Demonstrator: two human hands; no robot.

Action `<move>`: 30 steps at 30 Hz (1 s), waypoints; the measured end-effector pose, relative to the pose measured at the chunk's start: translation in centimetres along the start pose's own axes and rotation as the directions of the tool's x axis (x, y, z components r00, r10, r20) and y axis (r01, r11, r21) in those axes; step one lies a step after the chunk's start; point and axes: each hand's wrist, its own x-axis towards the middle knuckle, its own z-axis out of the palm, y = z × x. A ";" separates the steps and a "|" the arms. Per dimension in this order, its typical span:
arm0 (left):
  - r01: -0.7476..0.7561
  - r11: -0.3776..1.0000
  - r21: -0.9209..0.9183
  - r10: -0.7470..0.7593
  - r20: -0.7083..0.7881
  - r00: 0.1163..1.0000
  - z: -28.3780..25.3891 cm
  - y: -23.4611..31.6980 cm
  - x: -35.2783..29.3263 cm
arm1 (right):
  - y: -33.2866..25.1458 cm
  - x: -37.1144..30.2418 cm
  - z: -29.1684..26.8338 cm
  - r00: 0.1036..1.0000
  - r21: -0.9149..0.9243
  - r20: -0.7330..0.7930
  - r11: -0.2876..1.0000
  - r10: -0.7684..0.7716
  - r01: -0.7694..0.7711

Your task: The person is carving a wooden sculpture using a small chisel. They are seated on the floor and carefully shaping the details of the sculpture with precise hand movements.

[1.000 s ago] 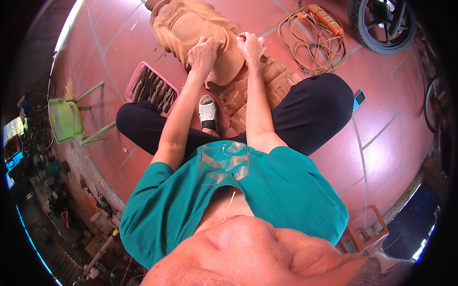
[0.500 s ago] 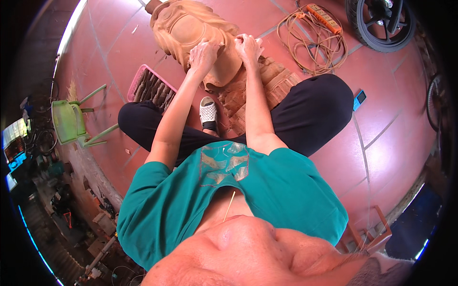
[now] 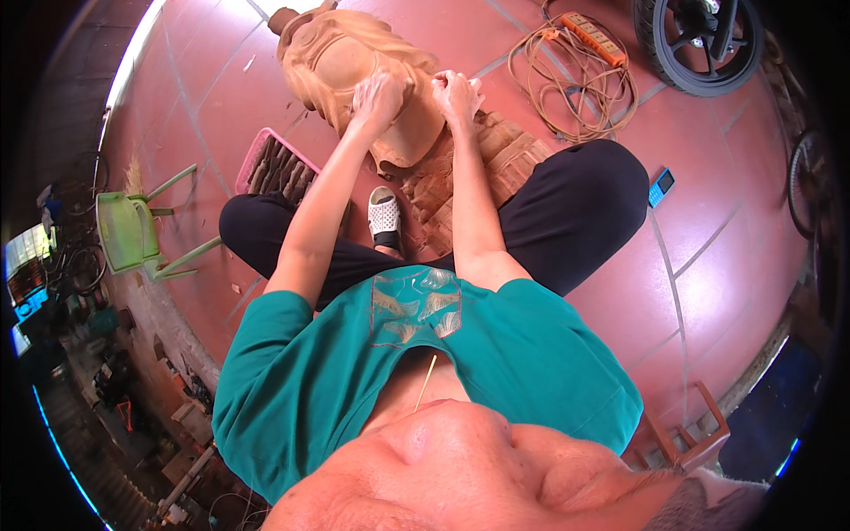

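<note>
A carved wooden figure [image 3: 341, 60] with smooth, rounded folds lies on the floor in front of me. My left hand [image 3: 381, 99] is closed and rests against its near part. My right hand [image 3: 457, 96] is closed too, with bent fingers, at the figure's right edge. Whatever is in either hand is hidden by the fingers. Beneath my right forearm is a rough reddish-brown wooden piece [image 3: 509, 155] with a ridged surface, next to the figure.
A pink basket [image 3: 266, 142] of dark, narrow tools stands left of the figure, with a green chair [image 3: 124, 232] farther left. On the right lie an orange power strip [image 3: 593, 38] with coiled cord [image 3: 540, 84], a blue phone [image 3: 660, 188] and a wheel [image 3: 699, 44].
My right hand has drawn slightly toward me along the figure's edge. The left hand stays on the wood, its fist turned a little. The whole view has shifted slightly.
</note>
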 end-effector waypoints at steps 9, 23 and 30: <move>0.184 0.980 0.075 -0.191 0.108 0.976 2.0 -2.8 3.8 | -0.5 -0.4 -0.1 0.999 0.013 -0.017 1.000 -0.028 0.028; -0.018 1.000 0.019 0.018 0.025 1.000 0.5 -0.5 -1.1 | 0.1 0.1 0.1 1.000 -0.013 -0.021 1.000 0.023 -0.023; 0.102 0.989 0.104 -0.111 0.081 0.991 1.6 -2.0 5.4 | -0.2 0.2 0.2 0.999 0.025 0.044 0.999 0.020 -0.022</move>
